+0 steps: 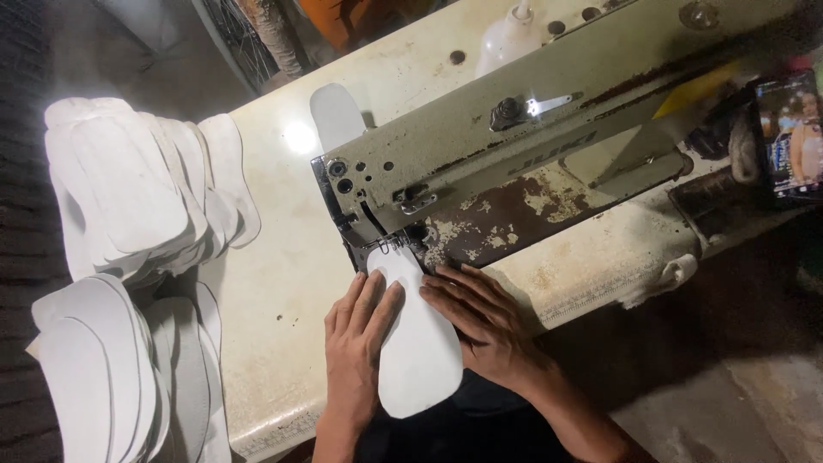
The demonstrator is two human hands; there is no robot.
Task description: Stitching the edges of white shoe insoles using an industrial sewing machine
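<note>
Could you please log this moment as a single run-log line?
left hand: flat on white insole piece | right hand: pressing its right edge | piece tip under sewing machine needle | cut pieces stacked at left

Two hands, the left hand (358, 343) and the right hand (480, 321), lie flat on one white sole-shaped piece (416, 343) between them. Just beyond the fingertips stands one sewing machine (514, 146). One more white piece (336, 116) lies farther off behind the machine head, and one clear plastic bottle (507, 39) stands beyond that. Well to the left of the left hand sit two stacks of white pieces (141, 193), too many overlapping to count. One table (283, 283) carries the machine.
</note>
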